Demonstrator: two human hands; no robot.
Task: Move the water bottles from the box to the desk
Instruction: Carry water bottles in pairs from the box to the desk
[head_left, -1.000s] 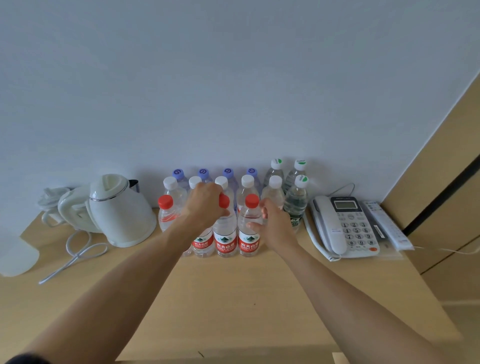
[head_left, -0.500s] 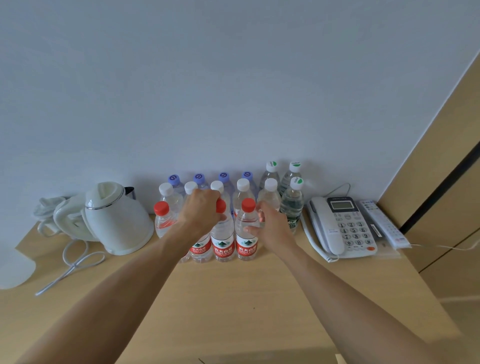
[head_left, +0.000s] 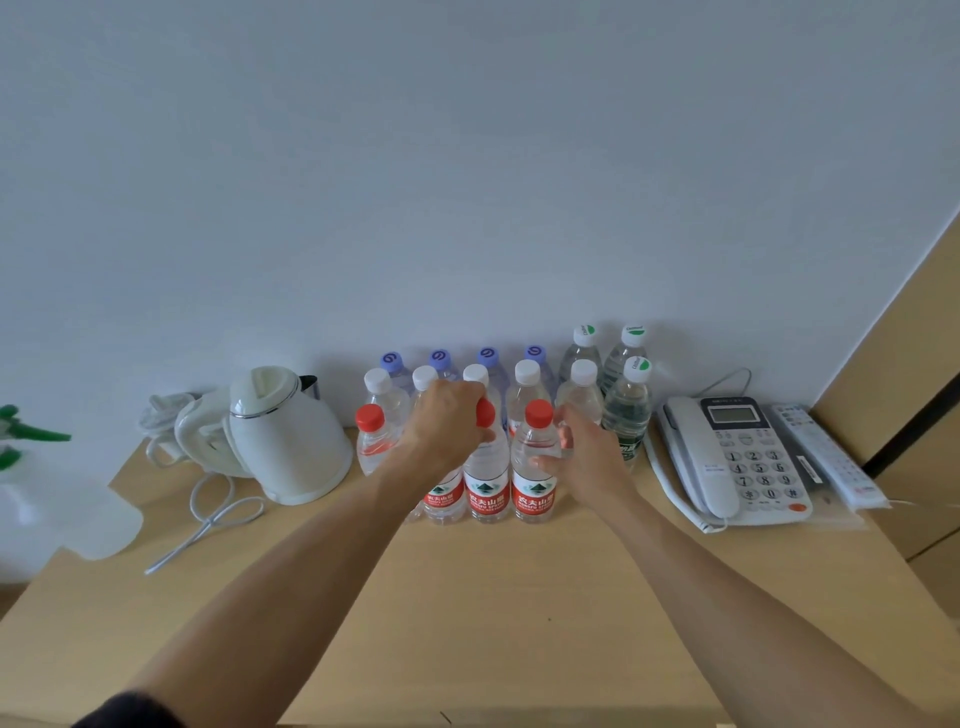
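Several water bottles stand in rows at the back of the wooden desk (head_left: 493, 613), against the wall. The front row has red caps and red labels. My left hand (head_left: 441, 431) curls over the tops of the two middle red-capped bottles (head_left: 485, 488); one red cap shows at its edge. My right hand (head_left: 584, 454) grips the shoulder of the right red-capped bottle (head_left: 535, 467) from the side. A further red-capped bottle (head_left: 371, 441) stands free at the left. Behind are white-capped, purple-capped and green-marked bottles (head_left: 626, 410). No box is in view.
A white kettle (head_left: 285, 436) with a loose cord (head_left: 208, 519) stands left of the bottles. A white desk phone (head_left: 737, 457) and a remote (head_left: 826, 457) lie on the right. A white spray bottle (head_left: 47, 504) with green parts sits at the far left edge.
The camera tilted slightly, shifting the scene down in view. Both hands stay on the front-row bottles; my right hand has closed a little more round its bottle.
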